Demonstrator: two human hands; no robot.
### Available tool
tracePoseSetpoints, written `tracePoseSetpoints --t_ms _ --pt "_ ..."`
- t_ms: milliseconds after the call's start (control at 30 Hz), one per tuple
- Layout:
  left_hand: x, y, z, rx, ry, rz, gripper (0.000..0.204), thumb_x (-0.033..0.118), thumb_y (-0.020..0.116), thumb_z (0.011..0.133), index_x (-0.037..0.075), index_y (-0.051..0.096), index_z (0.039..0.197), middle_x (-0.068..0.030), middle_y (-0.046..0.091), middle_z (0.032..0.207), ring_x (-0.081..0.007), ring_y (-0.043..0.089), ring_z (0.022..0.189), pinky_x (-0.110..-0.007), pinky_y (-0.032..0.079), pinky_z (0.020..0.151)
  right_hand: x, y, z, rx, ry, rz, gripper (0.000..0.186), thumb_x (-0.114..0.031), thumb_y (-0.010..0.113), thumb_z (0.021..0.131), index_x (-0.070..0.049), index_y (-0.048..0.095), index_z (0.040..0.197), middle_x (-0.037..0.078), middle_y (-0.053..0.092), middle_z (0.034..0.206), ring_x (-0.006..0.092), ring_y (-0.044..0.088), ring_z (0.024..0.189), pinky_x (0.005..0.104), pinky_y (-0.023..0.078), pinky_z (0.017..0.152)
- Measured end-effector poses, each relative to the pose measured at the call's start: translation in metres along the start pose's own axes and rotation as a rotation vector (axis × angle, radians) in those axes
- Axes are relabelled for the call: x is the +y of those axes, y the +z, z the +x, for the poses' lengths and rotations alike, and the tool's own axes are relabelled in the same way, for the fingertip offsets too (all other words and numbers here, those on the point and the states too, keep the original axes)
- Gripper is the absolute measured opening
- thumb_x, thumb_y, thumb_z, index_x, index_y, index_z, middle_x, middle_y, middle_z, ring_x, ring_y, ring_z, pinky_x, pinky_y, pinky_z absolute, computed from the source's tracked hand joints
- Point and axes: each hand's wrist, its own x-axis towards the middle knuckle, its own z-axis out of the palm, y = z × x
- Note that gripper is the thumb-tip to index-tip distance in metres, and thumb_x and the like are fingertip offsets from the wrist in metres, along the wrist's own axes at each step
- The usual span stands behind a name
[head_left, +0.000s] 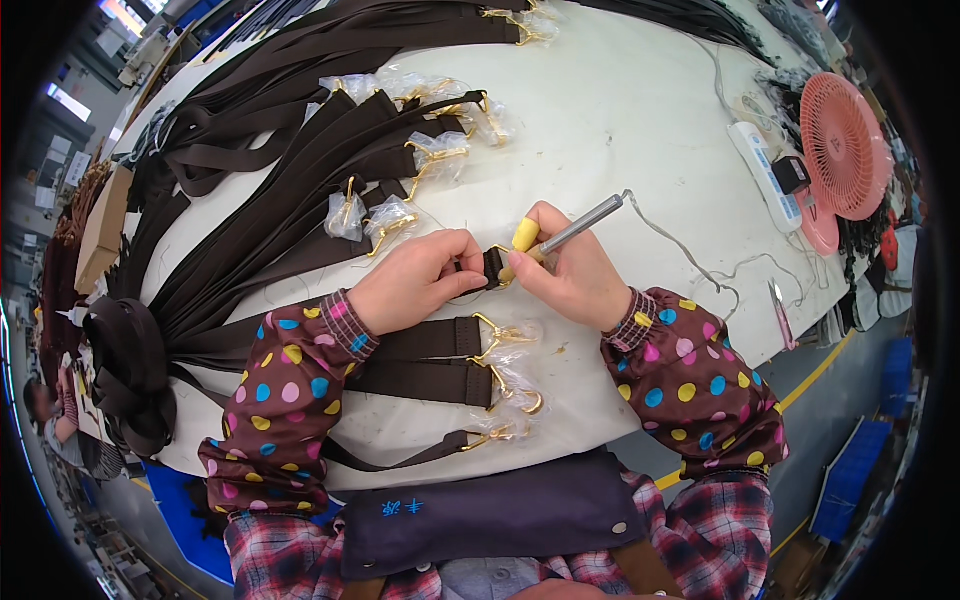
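Near the middle of the white table, my left hand [425,275] pinches a dark brown strap end [472,275] with a gold metal buckle [499,262]. Close beside it, my right hand [560,265] grips a silver pen-shaped tool [590,217] with a cord, angled down to that buckle; its exact tip is hidden. A yellow cover [525,233] sits on a right-hand finger. More brown straps [400,385] lie below and above my hands, their gold hooks [488,355] partly wrapped in clear plastic.
A white power strip [760,175], pink fan [838,140] and scissors [780,310] lie along the table's right side. A cardboard box [105,220] and bundled straps [130,370] are at the left. Another person [55,420] is at the far left. Blue bins [850,480] stand on the floor.
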Motion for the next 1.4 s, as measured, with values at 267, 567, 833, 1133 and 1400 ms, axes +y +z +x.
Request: tracePoseSetpoints --t_ms 267,567,833,1133,1400 --pt "0.0 0.0 -0.001 0.006 0.003 0.013 0.014 0.014 0.066 0.088 0.003 0.058 0.089 -0.0068 0.06 0.078 -0.016 0.056 0.066 -0.03 0.045 0.061 -0.003 -0.001 0.001 -0.057 0.088 -0.007 0.018 -0.01 0.061 0.089 -0.003 0.045 0.091 0.004 0.054 0.077 0.0097 0.054 0.068 0.0254 0.043 0.059" --pt "0.001 -0.001 0.0 0.004 -0.007 0.02 0.013 0.013 0.066 0.088 0.003 0.059 0.089 -0.0078 0.06 0.078 -0.0172 0.057 0.066 -0.031 0.045 0.061 0.006 0.003 0.001 0.011 0.005 0.002 0.025 -0.016 0.065 0.085 -0.002 0.044 0.091 0.009 0.058 0.066 0.0174 0.057 0.056 0.0302 0.043 0.052" --pt "-0.006 0.001 0.001 0.004 0.011 0.008 0.009 0.011 0.064 0.092 0.005 0.058 0.091 0.0021 0.054 0.072 -0.0038 0.05 0.057 -0.021 0.045 0.049 0.004 0.003 0.001 0.016 -0.014 0.028 0.022 -0.014 0.064 0.087 -0.003 0.045 0.09 0.007 0.06 0.069 0.0134 0.057 0.058 0.0285 0.043 0.053" --pt "-0.005 0.0 0.001 -0.021 -0.108 -0.046 0.008 0.01 0.063 0.092 0.004 0.059 0.093 0.0028 0.056 0.074 -0.002 0.051 0.06 -0.019 0.046 0.05 -0.006 0.0 0.0 -0.115 0.104 0.013 0.015 -0.006 0.06 0.091 -0.003 0.046 0.093 0.001 0.053 0.081 0.0049 0.053 0.074 0.0216 0.044 0.063" --pt "-0.005 0.0 0.001 -0.018 -0.104 -0.048 0.008 0.01 0.063 0.092 0.005 0.058 0.092 0.0033 0.056 0.073 -0.0016 0.05 0.059 -0.019 0.045 0.049 -0.005 0.001 0.0 -0.111 0.092 -0.01 0.015 -0.006 0.06 0.091 -0.002 0.046 0.092 0.001 0.054 0.081 0.0044 0.053 0.073 0.0212 0.044 0.061"
